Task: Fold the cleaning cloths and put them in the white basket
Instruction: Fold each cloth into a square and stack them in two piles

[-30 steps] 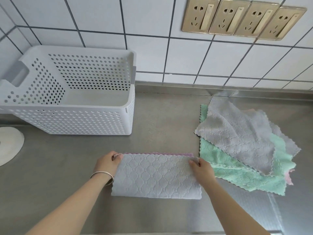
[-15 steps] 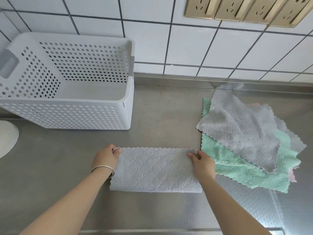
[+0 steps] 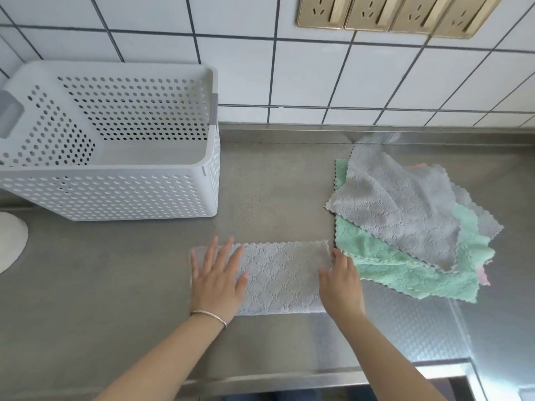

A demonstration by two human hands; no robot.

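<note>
Both hands lie on the folded grey cloth (image 3: 282, 280) near the counter (image 3: 115, 285) front: left hand (image 3: 215, 280) flat w/ fingers straight and spread, pressing its left end; right hand (image 3: 341, 285) on the right end, fingers bent over the edge, though whether they pinch it I can't tell. Further back right, a loose pile of unfolded cloths (image 3: 405, 221), grey on top of green w/ pink peeking out; back left, the white basket (image 3: 115, 198) stands by the tiled wall (image 3: 289, 68).
</note>
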